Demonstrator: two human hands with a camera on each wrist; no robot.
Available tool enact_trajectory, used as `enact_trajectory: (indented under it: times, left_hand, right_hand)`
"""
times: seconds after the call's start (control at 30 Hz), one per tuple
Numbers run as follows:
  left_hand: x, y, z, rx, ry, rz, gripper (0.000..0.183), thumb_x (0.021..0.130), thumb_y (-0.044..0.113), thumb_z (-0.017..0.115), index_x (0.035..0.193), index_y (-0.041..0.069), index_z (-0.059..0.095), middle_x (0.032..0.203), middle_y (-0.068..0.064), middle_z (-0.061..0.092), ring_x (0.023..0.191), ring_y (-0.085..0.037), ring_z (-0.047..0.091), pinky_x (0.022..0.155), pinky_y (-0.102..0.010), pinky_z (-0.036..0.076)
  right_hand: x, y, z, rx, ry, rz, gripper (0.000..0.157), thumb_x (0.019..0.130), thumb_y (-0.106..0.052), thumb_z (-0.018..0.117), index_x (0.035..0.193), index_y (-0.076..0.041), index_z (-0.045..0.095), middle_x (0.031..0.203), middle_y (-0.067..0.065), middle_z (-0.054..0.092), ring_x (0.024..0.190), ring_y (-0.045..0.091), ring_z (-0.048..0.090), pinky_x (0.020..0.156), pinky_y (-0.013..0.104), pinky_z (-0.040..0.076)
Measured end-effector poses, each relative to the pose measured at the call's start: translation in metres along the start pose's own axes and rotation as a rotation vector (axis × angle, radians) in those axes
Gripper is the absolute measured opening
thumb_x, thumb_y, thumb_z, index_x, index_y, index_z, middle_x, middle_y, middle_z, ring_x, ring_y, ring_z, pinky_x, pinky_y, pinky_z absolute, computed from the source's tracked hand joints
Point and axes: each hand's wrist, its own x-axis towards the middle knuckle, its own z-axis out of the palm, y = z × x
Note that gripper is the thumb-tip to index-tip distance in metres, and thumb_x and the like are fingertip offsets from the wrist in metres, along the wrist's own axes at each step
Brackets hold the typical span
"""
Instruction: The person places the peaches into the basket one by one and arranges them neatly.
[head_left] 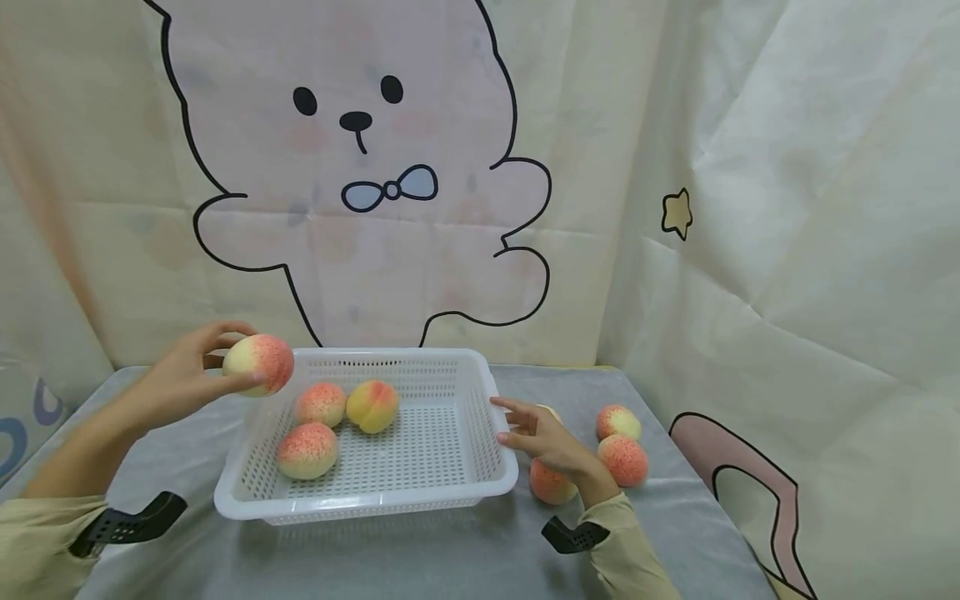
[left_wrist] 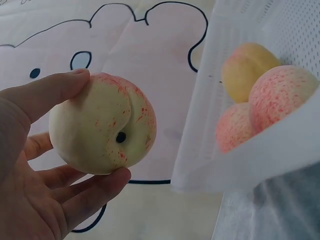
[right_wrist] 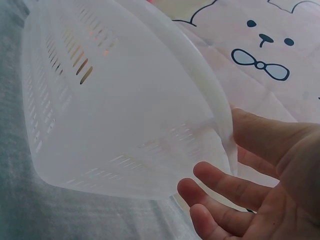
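Note:
My left hand [head_left: 183,375] holds a pale peach with red speckles [head_left: 258,365] between thumb and fingers, raised over the left rim of a white perforated plastic basket [head_left: 375,500]. The left wrist view shows the stem hollow of this peach [left_wrist: 90,130] as a dark dot. Inside the basket, toward its left, sit a yellow peach [head_left: 372,407] and two red-speckled peaches, one behind [head_left: 321,405] and one nearer [head_left: 307,451]. At the basket's right side, my right hand [head_left: 551,442] grips the rim [right_wrist: 220,105], with some fingertips along the outer wall.
Right of the basket, several more peaches lie on the grey cloth [head_left: 375,558], including an upper one [head_left: 618,422] and a redder one [head_left: 622,460]. Another peach [head_left: 552,483] is partly hidden by my right hand. A printed curtain [head_left: 450,275] hangs behind the table.

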Motion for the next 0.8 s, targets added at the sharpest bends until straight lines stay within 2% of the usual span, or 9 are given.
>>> enact_trajectory:
  times: [0.13,0.27,0.47,0.8]
  left_hand:
    - [0.005,0.006,0.007,0.016,-0.019,0.015,0.063,0.091,0.032,0.076,0.140,0.010,0.043,0.143,-0.032,0.049,0.120,-0.059,0.055,0.081,-0.059,0.057]
    - [0.009,0.011,0.015,0.027,-0.031,0.018,0.064,0.091,0.034,0.076,0.139,0.010,0.042,0.142,-0.032,0.049,0.121,-0.059,0.054,0.083,-0.062,0.056]
    - [0.010,0.015,0.026,0.012,-0.045,0.039,0.060,0.091,0.034,0.076,0.136,0.010,0.044,0.140,-0.030,0.053,0.122,-0.057,0.055,0.083,-0.058,0.057]
    - [0.016,0.022,0.045,0.012,-0.066,0.078,0.060,0.089,0.032,0.078,0.135,0.009,0.046,0.138,-0.031,0.054,0.117,-0.054,0.059,0.079,-0.053,0.059]
  right_hand:
    - [0.000,0.000,0.000,-0.005,0.004,0.013,0.066,0.099,-0.018,0.066,0.156,-0.006,0.037,0.139,0.024,0.060,0.118,0.022,0.064,0.099,0.036,0.055]
    - [0.000,0.000,0.000,0.003,-0.003,0.004,0.065,0.099,-0.017,0.065,0.157,-0.006,0.036,0.139,0.026,0.059,0.119,0.026,0.064,0.101,0.038,0.054]
    - [0.000,0.000,0.000,0.017,-0.008,0.003,0.066,0.099,-0.016,0.065,0.157,-0.005,0.035,0.140,0.027,0.059,0.117,0.022,0.064,0.098,0.032,0.054]
    - [0.001,0.001,0.000,0.013,-0.010,0.000,0.066,0.100,-0.017,0.065,0.157,-0.006,0.035,0.140,0.026,0.059,0.118,0.024,0.064,0.099,0.034,0.054]
